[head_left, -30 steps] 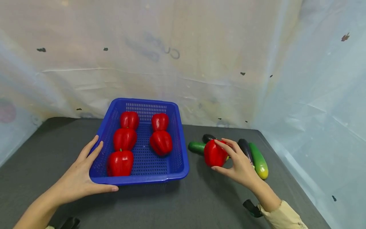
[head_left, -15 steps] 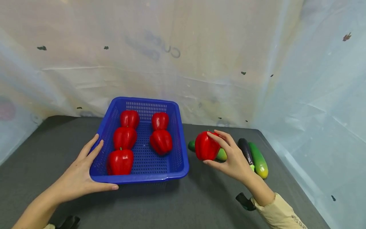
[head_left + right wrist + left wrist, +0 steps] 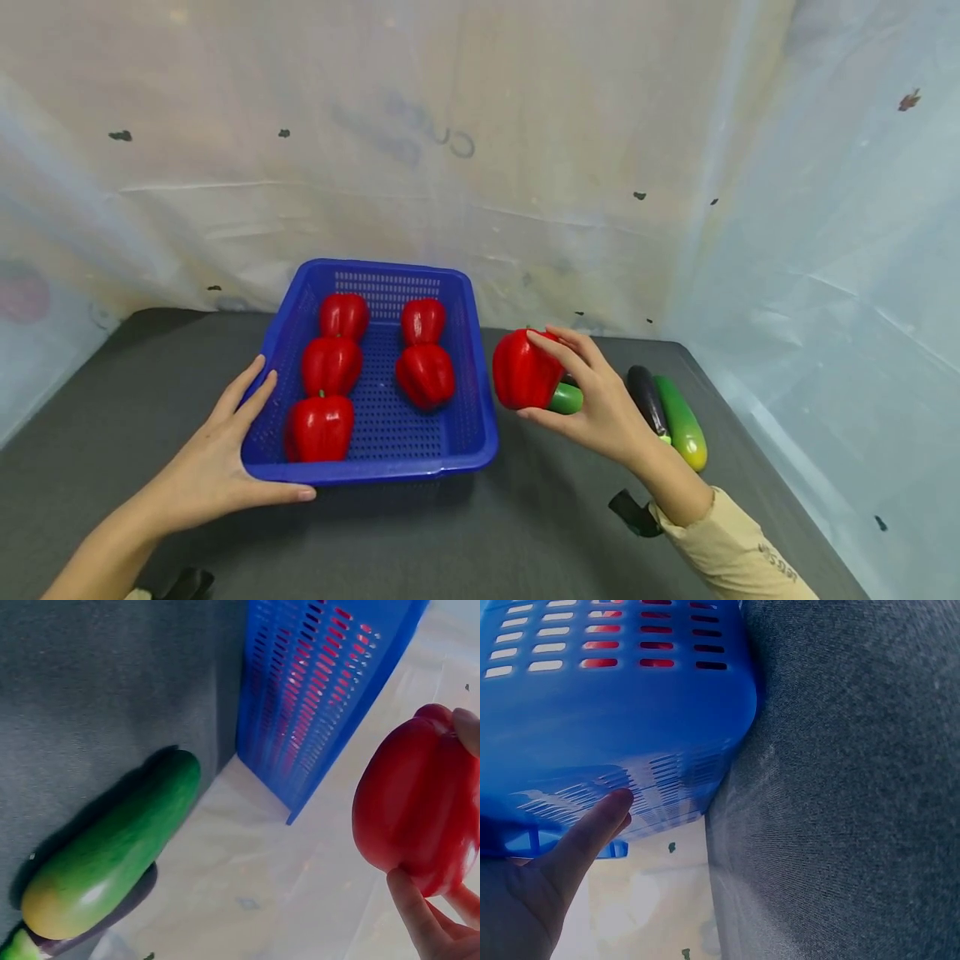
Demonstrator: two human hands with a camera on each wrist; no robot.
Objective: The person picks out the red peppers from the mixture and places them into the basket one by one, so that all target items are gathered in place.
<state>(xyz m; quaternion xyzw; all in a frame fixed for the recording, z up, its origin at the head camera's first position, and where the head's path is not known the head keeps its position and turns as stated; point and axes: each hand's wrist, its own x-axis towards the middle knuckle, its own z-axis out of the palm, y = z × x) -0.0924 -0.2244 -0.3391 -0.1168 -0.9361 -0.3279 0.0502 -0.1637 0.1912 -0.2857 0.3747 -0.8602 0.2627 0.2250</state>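
A red bell pepper (image 3: 522, 369) is held in the air by my right hand (image 3: 611, 417), pinched between thumb and fingers. It hangs just right of a blue perforated basket (image 3: 450, 462), above the dark tabletop. In the right wrist view the same bell pepper (image 3: 420, 802) shows beside the basket wall (image 3: 300, 697). Several more red bell peppers (image 3: 321, 427) lie inside the basket in two columns, three left and two right. My left hand (image 3: 198, 471) spans the basket's near left corner, its fingers straight against the left side and thumb along the front.
Right of my right hand lie an eggplant (image 3: 647, 396) and a green, yellow-ended zucchini-like vegetable (image 3: 682, 425). Another green vegetable (image 3: 566, 398) is partly hidden behind the held pepper, with something dark behind it. Plastic sheeting (image 3: 555, 167) walls off the back and sides.
My right hand has carried the bell pepper left and upward, away from the vegetables on the right and closer to the basket. The left hand stays at the basket's corner.
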